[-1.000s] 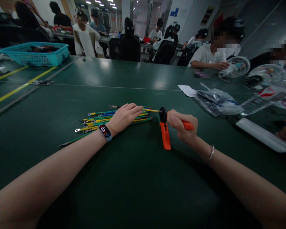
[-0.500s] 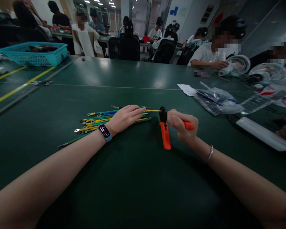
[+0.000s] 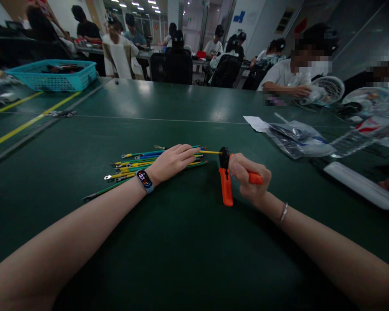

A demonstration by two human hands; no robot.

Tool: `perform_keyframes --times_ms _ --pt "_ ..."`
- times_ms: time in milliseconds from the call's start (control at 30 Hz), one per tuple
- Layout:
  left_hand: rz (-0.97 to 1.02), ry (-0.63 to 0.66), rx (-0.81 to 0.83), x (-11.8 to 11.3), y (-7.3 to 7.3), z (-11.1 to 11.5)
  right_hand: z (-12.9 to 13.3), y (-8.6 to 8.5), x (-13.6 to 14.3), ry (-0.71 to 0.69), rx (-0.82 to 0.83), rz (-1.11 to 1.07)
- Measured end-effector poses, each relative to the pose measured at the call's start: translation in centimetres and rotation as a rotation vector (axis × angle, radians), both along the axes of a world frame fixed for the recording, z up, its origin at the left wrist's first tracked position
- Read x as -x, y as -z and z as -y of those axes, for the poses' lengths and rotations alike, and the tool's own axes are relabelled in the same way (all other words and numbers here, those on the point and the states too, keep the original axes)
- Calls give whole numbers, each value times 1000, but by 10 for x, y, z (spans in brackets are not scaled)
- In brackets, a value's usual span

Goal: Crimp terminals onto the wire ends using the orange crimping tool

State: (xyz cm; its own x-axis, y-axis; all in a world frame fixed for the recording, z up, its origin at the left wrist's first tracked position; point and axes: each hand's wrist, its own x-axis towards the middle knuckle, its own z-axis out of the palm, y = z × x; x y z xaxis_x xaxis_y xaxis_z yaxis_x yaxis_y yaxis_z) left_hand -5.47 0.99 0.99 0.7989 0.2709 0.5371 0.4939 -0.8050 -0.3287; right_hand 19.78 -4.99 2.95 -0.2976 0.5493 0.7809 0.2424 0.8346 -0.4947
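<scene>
Several yellow, green and blue wires with metal ring ends (image 3: 126, 164) lie side by side on the dark green table (image 3: 168, 242). Over them rests my left hand (image 3: 173, 163), palm down, its fingers stretched to the right and close to a yellow wire (image 3: 210, 152). That wire runs rightward into the black head of an orange-handled hand tool (image 3: 226, 185). My right hand (image 3: 251, 175) is wrapped round one orange handle, while the other handle points toward me, spread away from it. What lies under my left palm is hidden.
A turquoise basket (image 3: 56, 80) stands at the far left. On the right are a clear plastic bag (image 3: 298, 138), a plastic bottle (image 3: 365, 136), a long white object (image 3: 361, 183) and a small fan (image 3: 327, 91). People sit beyond the table.
The whole view has shifted slightly, so things appear a little farther right and lower. Both hands, the wires and the tool otherwise keep nearly the same arrangement.
</scene>
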Motion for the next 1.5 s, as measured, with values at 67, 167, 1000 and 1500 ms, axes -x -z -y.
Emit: perform_keyframes --times_ms 67,167,1000,1500 --pt "8 14 18 0 0 0 0 1 0 16 1 8" --pt "12 17 25 0 -1 1 -1 1 -2 48 36 -10" --pt "397 -598 426 16 25 -27 -2 4 -4 101 127 -198" --pt "92 -700 356 -15 -3 13 -6 13 -4 163 133 -201"
